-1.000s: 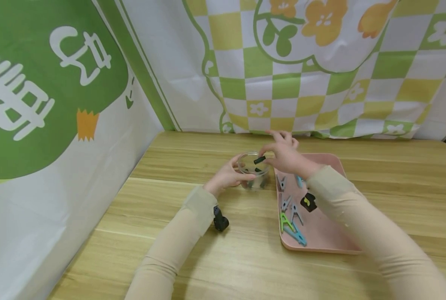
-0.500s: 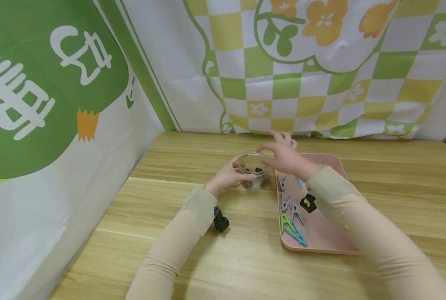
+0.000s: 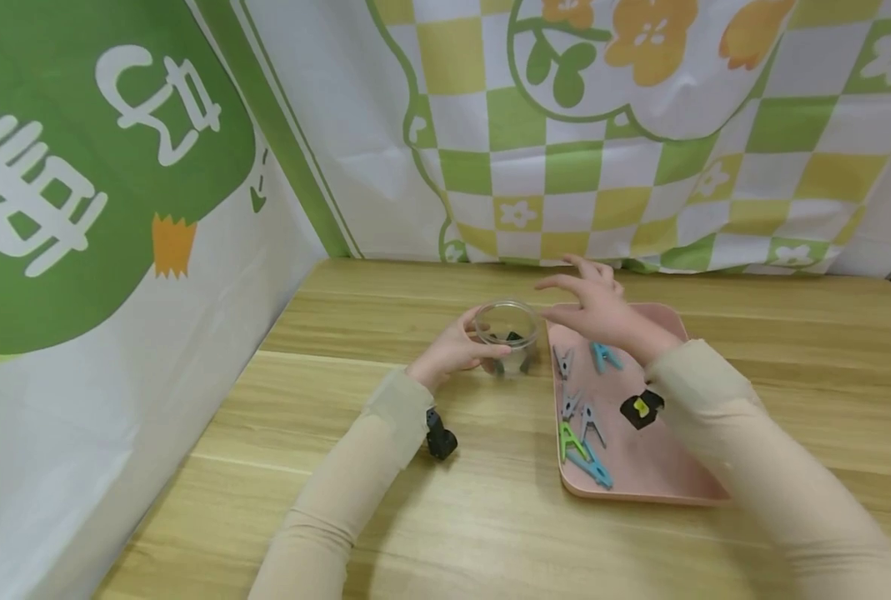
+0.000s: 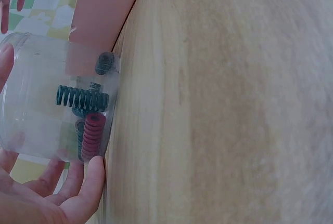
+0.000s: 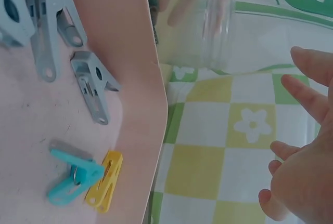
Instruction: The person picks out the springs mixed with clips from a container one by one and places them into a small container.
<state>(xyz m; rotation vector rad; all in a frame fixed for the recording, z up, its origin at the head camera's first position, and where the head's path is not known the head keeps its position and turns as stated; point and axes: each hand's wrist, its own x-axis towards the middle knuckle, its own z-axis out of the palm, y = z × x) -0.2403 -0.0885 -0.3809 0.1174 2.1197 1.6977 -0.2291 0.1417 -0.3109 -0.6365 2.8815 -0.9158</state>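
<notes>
My left hand [image 3: 454, 350] grips the side of a clear plastic jar [image 3: 518, 360], fingers and thumb curled round it. The jar stands upright and lidless on the wooden table. In the left wrist view, several dark green coil springs [image 4: 80, 98] and a red coil spring [image 4: 93, 134] lie at the jar's bottom. My right hand [image 3: 601, 312] hovers just right of the jar's rim, above the far left part of the pink tray [image 3: 640, 471]. Its fingers are spread and hold nothing.
Inside the tray lie several clothespins: grey ones [image 3: 563, 363], blue ones [image 3: 605, 357], a green one [image 3: 571, 442] and a yellow one [image 5: 105, 182]. A patterned cloth [image 3: 516, 179] hangs behind the table [image 3: 490, 517], with another cloth on the left.
The right hand held a dark green spring over the jar, then let it go inside. It has since drawn back to the right with spread fingers. The left hand keeps its grip.
</notes>
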